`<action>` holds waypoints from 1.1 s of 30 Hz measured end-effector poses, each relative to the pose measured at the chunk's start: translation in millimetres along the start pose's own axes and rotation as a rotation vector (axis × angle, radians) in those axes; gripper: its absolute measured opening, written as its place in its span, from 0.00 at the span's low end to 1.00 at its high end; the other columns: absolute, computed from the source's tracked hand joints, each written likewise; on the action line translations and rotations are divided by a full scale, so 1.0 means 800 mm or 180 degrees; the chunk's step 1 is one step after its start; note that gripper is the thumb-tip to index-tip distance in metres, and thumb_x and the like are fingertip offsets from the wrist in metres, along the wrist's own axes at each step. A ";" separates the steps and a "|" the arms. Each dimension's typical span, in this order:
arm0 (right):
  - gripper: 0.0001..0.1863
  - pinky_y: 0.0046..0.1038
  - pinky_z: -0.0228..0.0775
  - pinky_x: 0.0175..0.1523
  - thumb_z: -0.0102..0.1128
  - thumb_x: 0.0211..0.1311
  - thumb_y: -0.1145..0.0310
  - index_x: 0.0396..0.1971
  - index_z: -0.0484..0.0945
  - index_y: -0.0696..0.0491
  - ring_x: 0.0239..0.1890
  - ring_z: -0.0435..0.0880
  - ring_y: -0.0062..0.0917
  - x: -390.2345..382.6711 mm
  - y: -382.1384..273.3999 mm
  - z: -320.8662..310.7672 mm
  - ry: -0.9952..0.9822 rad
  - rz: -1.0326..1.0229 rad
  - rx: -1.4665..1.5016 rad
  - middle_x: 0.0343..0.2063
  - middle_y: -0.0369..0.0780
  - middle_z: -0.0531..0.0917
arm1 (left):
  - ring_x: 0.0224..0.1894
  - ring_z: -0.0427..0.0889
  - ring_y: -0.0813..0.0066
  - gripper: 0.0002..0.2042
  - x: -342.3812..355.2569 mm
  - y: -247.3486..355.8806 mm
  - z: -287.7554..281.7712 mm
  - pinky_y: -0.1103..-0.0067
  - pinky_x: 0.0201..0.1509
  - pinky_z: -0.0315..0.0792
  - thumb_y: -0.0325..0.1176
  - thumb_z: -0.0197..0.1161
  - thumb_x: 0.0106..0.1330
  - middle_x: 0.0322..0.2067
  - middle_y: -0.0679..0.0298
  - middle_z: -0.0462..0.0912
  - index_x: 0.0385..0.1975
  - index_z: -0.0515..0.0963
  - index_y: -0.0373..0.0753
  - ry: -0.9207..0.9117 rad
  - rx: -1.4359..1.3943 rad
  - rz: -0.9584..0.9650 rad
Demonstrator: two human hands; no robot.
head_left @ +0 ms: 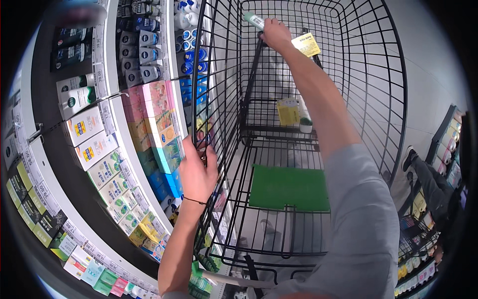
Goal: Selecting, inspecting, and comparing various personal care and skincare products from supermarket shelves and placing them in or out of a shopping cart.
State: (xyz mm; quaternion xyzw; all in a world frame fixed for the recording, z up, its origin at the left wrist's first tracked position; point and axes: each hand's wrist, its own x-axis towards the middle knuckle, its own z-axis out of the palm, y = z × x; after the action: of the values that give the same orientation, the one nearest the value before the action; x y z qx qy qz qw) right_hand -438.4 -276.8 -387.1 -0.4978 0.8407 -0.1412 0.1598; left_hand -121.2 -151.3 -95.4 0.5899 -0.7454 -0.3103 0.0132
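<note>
Stretched out to the far end of the black wire shopping cart (402,79), my right hand (277,35) is closed around a white and pale green tube (254,21). Close by that hand is a yellow and white box (305,45). Lower in the basket lie a yellow package (288,111) and a white bottle (304,114) with green on it, partly behind my forearm. My left hand (199,170) is closed on the cart's left side wire, its fingertips partly hidden. A green panel (289,187) sits at the cart's near end.
Shelves run along the left, with white price rails (114,117), stacked colourful cartons (162,127), dark tubes (148,55) and white boxes (92,139). The cart's left side stands close to them. On the right, a person's leg (430,174) shows beside another product shelf (448,142).
</note>
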 end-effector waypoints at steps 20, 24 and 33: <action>0.33 0.62 0.43 0.66 0.72 0.37 0.43 0.49 0.82 0.38 0.70 0.47 0.53 -0.126 0.078 -0.132 -0.0826 -0.0113 0.0126 0.69 0.45 0.53 | 0.30 0.82 0.42 0.18 0.013 -0.016 0.003 0.58 0.34 0.75 0.28 0.55 0.64 0.32 0.45 0.83 0.51 0.60 0.34 0.0060 -0.0104 0.0299; 0.29 0.65 0.37 0.67 0.75 0.36 0.49 0.46 0.82 0.35 0.72 0.41 0.54 -0.149 0.071 -0.100 -0.0791 -0.0025 -0.0184 0.73 0.42 0.45 | 0.29 0.81 0.41 0.17 0.014 -0.021 -0.001 0.57 0.33 0.74 0.29 0.55 0.63 0.31 0.44 0.82 0.48 0.60 0.33 0.0082 0.0112 0.0327; 0.25 0.48 0.47 0.67 0.69 0.41 0.53 0.40 0.82 0.51 0.65 0.55 0.47 -0.248 0.079 -0.052 0.0593 -0.0033 0.0470 0.64 0.48 0.61 | 0.28 0.80 0.42 0.18 0.020 -0.024 -0.001 0.58 0.31 0.73 0.29 0.57 0.62 0.30 0.45 0.82 0.49 0.62 0.34 0.0126 0.0082 0.0304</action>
State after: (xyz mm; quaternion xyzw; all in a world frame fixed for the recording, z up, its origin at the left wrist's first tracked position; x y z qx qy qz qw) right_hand -415.5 -69.4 -349.2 -0.4738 0.8366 -0.2492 0.1164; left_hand -109.4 -167.9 -109.5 0.5598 -0.7762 -0.2880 0.0351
